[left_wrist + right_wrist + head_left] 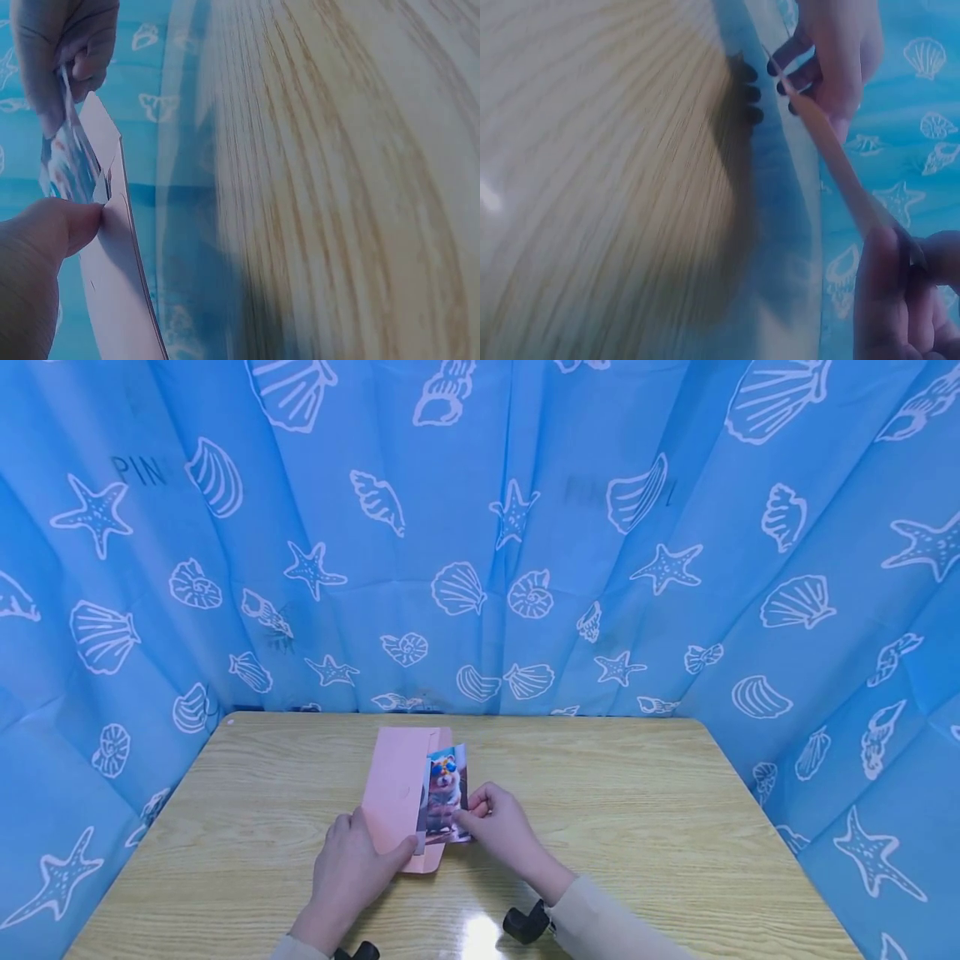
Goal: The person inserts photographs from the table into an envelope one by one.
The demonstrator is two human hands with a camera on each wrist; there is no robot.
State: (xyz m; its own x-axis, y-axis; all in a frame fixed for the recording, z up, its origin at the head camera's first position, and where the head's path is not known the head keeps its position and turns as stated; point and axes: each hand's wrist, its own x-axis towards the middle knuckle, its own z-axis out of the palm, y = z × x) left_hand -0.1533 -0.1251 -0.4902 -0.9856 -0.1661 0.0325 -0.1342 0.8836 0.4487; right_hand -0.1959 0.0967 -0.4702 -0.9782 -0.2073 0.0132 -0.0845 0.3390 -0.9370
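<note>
A long pink envelope (397,785) is held above the table by my left hand (348,868), its thumb on the front and the fingers behind. My right hand (506,835) pinches the lower right edge of a picture card (446,793) printed with a furry animal in colourful sunglasses. The card sticks partly out of the envelope's right-side opening; its left part is hidden inside. In the left wrist view, the left thumb (71,225) presses by the envelope mouth. The right wrist view shows the envelope (840,165) edge-on, with the left fingertips curled behind it.
A light wood-grain table (637,802) lies under both hands. Behind and beside it hangs a blue curtain (480,527) with white shells and starfish. Dark wrist-worn devices sit at both cuffs, one of them the right wrist device (527,923).
</note>
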